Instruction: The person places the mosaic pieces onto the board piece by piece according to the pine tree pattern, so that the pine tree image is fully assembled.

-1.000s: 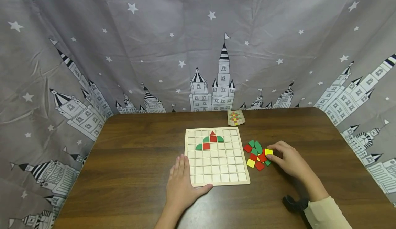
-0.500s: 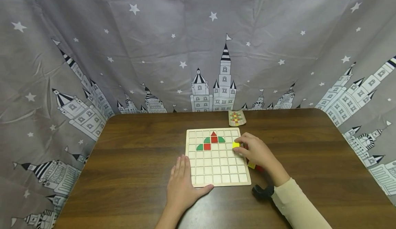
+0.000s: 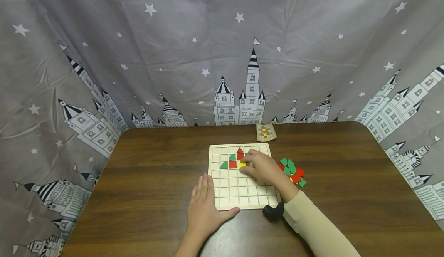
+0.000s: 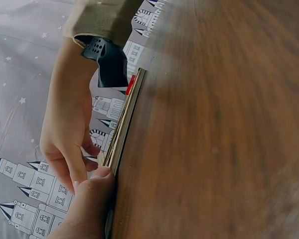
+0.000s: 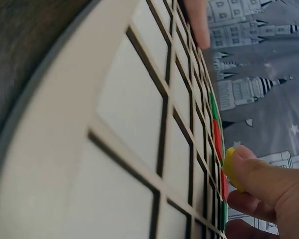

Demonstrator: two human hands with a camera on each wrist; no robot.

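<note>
A pale wooden grid board (image 3: 229, 191) lies on the table. My left hand (image 3: 204, 209) rests along its left edge, fingers straight and thumb stretched along the front edge. Between thumb and fingertips, my right hand (image 3: 261, 167) pinches a yellow square tile (image 3: 241, 165) over the cell just right of a red square tile (image 3: 232, 165); the right wrist view shows the yellow tile (image 5: 231, 167) tilted at the board's surface. A red triangle (image 3: 239, 150) tops the laid pattern, above another red square (image 3: 240, 156). Green rounded tiles (image 3: 232, 157) flank the squares; the right one is partly covered by my fingers.
Right of the board lies a loose pile of red and green tiles (image 3: 291, 169), partly hidden by my right arm. A small pattern card (image 3: 266, 132) sits behind the board, near the table's (image 3: 156, 164) back edge. A grey castle-print curtain (image 3: 166, 64) hangs beyond.
My right hand has carried the yellow square tile leftward from the pile, across the board's right side, to beside the lower red square. My left hand has stayed at the board's edge.
</note>
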